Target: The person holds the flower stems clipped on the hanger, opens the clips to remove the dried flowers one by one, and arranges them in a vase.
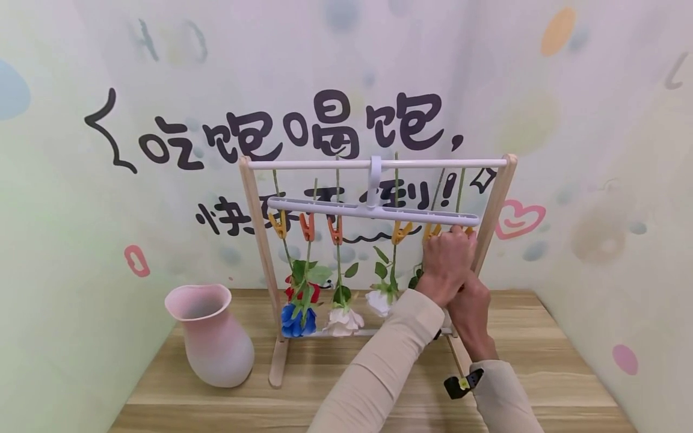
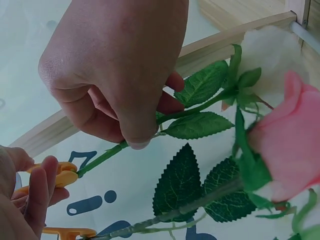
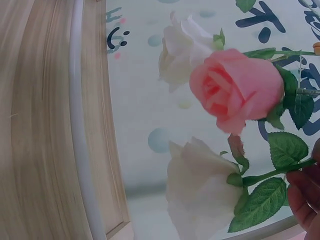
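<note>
At the right end of the hanger [image 1: 325, 207], my left hand [image 1: 448, 258] pinches a yellow clothespin [image 2: 66, 177] between thumb and fingers. Just below it, my right hand [image 1: 473, 310] holds the green stem [image 2: 105, 159] of a white rose [image 3: 205, 187] between thumb and fingertips. The stem's top end meets the clothespin's tip in the left wrist view. The white rose hangs head down, with green leaves [image 3: 260, 205] close to my fingers. Beside it hangs a pink rose [image 3: 240, 90] on its own stem. In the head view my hands and sleeves hide both flowers.
The lavender hanger hooks over the top bar of a wooden rack [image 1: 257, 240]. Orange clothespins [image 1: 307, 228] and yellow ones hold a blue flower [image 1: 298, 322], a red flower [image 1: 308, 293] and white roses [image 1: 344, 322]. A pink-white vase [image 1: 219, 349] stands left on the wooden table [image 1: 541, 355].
</note>
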The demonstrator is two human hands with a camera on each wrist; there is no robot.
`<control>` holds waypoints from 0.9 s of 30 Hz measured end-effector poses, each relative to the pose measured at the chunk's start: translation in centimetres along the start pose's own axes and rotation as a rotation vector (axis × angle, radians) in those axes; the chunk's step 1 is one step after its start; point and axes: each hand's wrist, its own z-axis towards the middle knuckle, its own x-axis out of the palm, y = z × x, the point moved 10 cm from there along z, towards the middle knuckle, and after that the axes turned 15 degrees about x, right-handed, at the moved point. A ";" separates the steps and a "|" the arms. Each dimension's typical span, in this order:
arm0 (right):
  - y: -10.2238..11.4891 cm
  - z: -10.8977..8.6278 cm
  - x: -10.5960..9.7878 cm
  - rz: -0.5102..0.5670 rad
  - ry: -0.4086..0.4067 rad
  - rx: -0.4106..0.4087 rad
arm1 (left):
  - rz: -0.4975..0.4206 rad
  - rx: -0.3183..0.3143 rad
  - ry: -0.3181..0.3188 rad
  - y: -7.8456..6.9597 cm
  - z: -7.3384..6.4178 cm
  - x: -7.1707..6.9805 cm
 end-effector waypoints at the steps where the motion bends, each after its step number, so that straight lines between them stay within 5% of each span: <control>1: 0.1 0.0 0.0 -0.007 -0.002 -0.007 | 0.005 -0.001 0.006 0.0 0.0 0.0; 8: 0.0 -0.3 0.2 -0.043 0.020 -0.002 | 0.011 -0.020 0.016 0.2 -0.1 0.0; 27: -3.0 -4.1 1.8 -0.238 0.311 0.098 | -0.026 -0.015 -0.037 0.2 -0.2 -0.9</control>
